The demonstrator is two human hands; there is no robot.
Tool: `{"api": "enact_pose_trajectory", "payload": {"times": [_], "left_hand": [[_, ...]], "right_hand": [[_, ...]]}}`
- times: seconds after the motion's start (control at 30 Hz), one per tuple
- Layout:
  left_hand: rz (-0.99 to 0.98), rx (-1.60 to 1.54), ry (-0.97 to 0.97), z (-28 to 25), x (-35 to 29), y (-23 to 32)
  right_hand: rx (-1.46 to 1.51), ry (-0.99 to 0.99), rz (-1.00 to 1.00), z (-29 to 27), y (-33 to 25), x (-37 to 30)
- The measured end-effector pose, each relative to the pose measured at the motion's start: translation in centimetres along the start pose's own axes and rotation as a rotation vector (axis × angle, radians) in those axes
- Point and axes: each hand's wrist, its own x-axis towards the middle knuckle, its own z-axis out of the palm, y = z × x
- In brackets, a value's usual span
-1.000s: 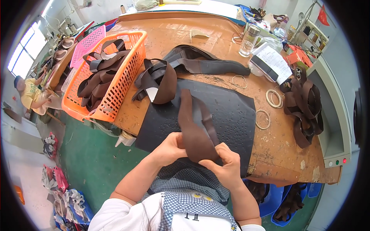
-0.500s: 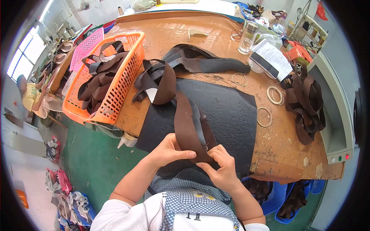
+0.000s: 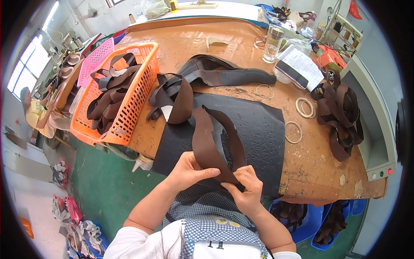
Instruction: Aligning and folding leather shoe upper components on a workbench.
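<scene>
A brown fabric strip (image 3: 205,140) with a dark grey inner side forms a narrow upright loop over the black perforated mat (image 3: 264,129). My left hand (image 3: 189,169) grips its near left edge, thumb lying on the outer face. On the other side, my right hand (image 3: 246,184) pinches the near end of the strip between thumb and bent fingers. Beyond the loop lies a tangle of brown strips (image 3: 180,101) with a white patch showing. A stack of long dark grey strips (image 3: 233,77) rests behind that tangle.
An orange basket (image 3: 148,64) of brown strips stands at left. At right are rubber bands (image 3: 305,108), a brown strip bundle (image 3: 340,112), a phone (image 3: 292,74) on paper, a glass bottle (image 3: 272,45) and a grey machine (image 3: 366,112). Another person (image 3: 36,112) sits far left.
The loop's far end has come away from the tangle of strips and now stands apart over the mat. Both hands keep their grip in nearly the same place.
</scene>
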Motion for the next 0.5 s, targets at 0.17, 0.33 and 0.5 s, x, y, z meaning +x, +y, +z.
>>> {"api": "enact_pose_trajectory", "payload": {"times": [0.17,0.33,0.5], "left_hand": [[-0.018,-0.013,0.033,0.25,0.25,-0.32],[-0.058,-0.035,0.065,0.32,0.35,-0.22],[-0.081,0.031,0.084,0.30,0.55,-0.12]], "right_hand": [[0.052,0.038,0.034,0.03,0.12,-0.12],[0.050,0.049,0.055,-0.13,0.22,-0.01],[0.044,0.059,0.038,-0.07,0.22,0.01]]}}
